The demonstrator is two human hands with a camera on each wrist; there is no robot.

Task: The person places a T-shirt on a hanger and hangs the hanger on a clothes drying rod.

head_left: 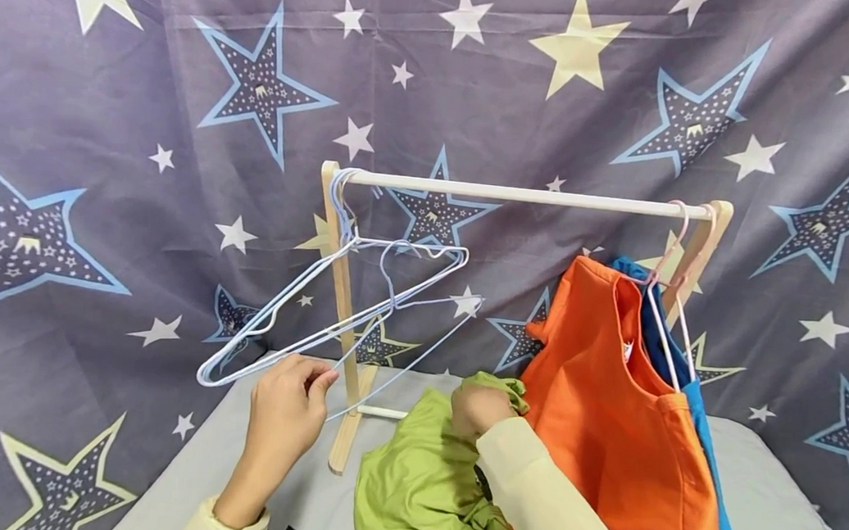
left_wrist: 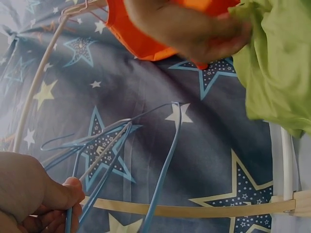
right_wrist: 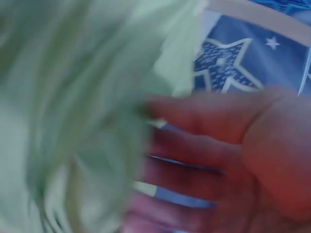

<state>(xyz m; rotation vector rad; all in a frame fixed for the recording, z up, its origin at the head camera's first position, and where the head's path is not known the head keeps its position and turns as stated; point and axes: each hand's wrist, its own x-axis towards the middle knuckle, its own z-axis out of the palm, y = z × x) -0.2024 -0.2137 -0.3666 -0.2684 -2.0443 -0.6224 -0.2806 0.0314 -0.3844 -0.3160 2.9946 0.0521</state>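
Note:
In the head view my left hand [head_left: 287, 403] pinches the side of a light-blue wire hanger [head_left: 418, 361] between thumb and fingers. The left wrist view has the same hand [left_wrist: 41, 199] low at the left, thumb and fingertips around the blue wire [left_wrist: 160, 179]. My right hand [head_left: 479, 410] grips the upper part of a crumpled lime-green garment [head_left: 417, 470], which hangs in loose folds. Up close and blurred in the right wrist view, the fingers [right_wrist: 194, 160] reach into the green cloth [right_wrist: 87, 97], their tips partly hidden by it.
A clothes rack with a white bar [head_left: 518, 194] stands on a grey surface [head_left: 770, 503]. Several blue and white hangers [head_left: 273, 320] hang at its left end. An orange vest [head_left: 591, 424] and a blue garment [head_left: 721, 466] hang on pink-hooked hangers at the right. Behind is a star-patterned curtain [head_left: 481, 96].

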